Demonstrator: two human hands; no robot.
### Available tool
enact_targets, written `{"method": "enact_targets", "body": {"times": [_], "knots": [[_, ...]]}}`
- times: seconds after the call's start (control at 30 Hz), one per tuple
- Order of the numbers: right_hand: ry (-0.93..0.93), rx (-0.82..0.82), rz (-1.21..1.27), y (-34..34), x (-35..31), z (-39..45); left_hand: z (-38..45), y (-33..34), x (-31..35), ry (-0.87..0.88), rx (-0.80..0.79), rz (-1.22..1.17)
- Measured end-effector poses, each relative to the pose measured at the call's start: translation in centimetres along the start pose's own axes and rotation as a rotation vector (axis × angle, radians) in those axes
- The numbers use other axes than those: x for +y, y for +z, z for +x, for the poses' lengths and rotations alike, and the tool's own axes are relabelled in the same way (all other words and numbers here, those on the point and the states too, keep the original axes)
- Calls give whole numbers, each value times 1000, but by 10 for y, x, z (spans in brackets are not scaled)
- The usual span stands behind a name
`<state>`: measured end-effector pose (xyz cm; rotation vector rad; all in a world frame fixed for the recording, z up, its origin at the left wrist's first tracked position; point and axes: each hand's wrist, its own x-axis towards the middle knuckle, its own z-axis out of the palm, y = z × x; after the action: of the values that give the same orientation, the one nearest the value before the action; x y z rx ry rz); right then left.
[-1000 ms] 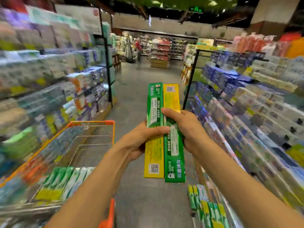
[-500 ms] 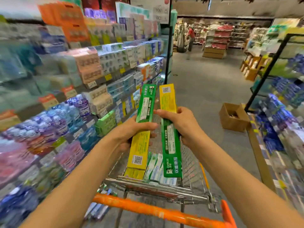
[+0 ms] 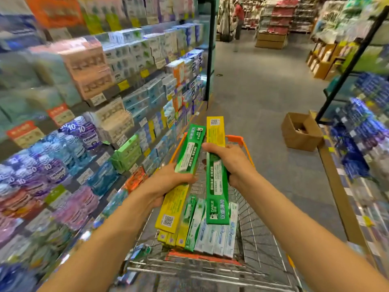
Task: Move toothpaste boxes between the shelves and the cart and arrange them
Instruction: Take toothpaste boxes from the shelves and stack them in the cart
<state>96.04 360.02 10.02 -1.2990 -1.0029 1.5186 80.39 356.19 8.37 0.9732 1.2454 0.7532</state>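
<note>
My left hand grips a long green-and-yellow toothpaste box around its middle, green end pointing away. My right hand grips a second green-and-yellow toothpaste box, yellow end pointing away. Both boxes hang side by side over the wire shopping cart with its orange rim. Several toothpaste boxes lie in a row on the cart's floor below my hands. The left shelves hold stacked toothpaste and mouthwash.
A shelf unit with blue packs lines the right side. An open cardboard box sits on the grey floor ahead right. A person stands far down the aisle near low display stands.
The view swung left from the right shelves to the cart. Both hands with their boxes now hang lower over the cart basket, closer to the boxes lying inside.
</note>
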Motion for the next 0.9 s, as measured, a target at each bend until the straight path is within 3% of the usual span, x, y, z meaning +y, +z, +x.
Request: {"method": "enact_targets", "body": {"times": [0.13,0.33,0.43,0.6,0.73,0.9], "knots": [[11,36,-22,-20,5,50,48,-5,4,34,59,423],[58,95,-56,-52,24,105,112,-21,-10,62,-38,977],[132,161,-58,-71,43,126,153,-36,-23,128,-205,1271],[380,246,-76,-89,104,150,210,-36,-63,430,-589,1971],[507,257,-17,-83,158,169,235,-50,-108,390,-707,2110],[480,245,-187,-68,190,189,245,-39,-130,382,-545,1987]]}}
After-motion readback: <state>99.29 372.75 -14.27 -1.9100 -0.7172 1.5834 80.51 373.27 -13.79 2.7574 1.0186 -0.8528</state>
